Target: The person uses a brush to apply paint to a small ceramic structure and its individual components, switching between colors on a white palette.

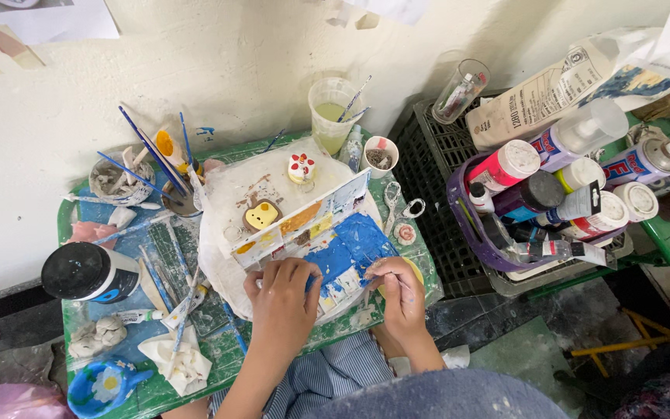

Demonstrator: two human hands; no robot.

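While curled over blue-smeared paint palette (343, 252) at tabletop (149, 392) centre: left hand (282, 299) fingers bent, resting on it; right hand (401, 291) pinching thin brush (375, 271). Plastic cup (332, 112) at 12 w/ greenish water, brushes. Purple basket (467, 213) at 3 w/ paint bottles.

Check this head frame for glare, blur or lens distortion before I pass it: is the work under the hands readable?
Head view: even, soft light, no harsh shadows or glare; left hand and right hand on the blue-smeared palette are sharp enough; the brush tip is too small to resolve; wide-angle bending shows at the edges, tilting the purple basket and the black-capped jar.
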